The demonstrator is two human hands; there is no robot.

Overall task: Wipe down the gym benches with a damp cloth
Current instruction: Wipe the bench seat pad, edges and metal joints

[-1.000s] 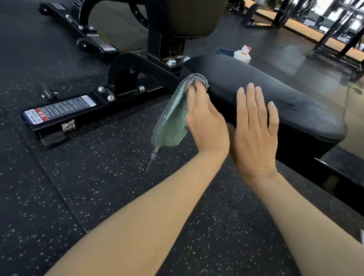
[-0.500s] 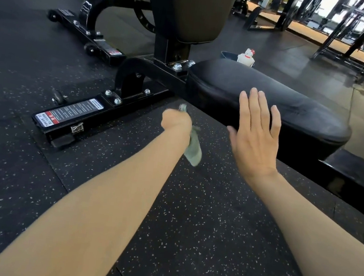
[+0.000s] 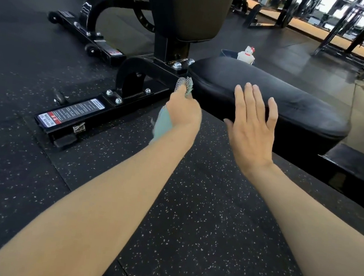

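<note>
**Person wiping a black gym bench, cloth bunched in the left hand**

At far left, the bench's steel foot (image 3: 71, 116) is lying on the speckled rubber floor (image 3: 188, 230). Moving right, the left hand (image 3: 183, 112) is gripping a green cloth (image 3: 162, 122), with the fingers curled round it and mostly hidden behind the knuckles. The cloth's knitted edge is poking up right at the near-left corner of the padded bench (image 3: 300, 102), and the rest is hanging below the wrist. Further right, the right hand (image 3: 252, 132) is lying flat against the pad's near side, fingers straight and close together, thumb out, holding nothing. A small white bottle (image 3: 246, 53) is standing behind the pad. To wipe well here, the cloth probably wants opening out flat and drawing along the pad in overlapping strokes, with the right hand steadying it
</note>
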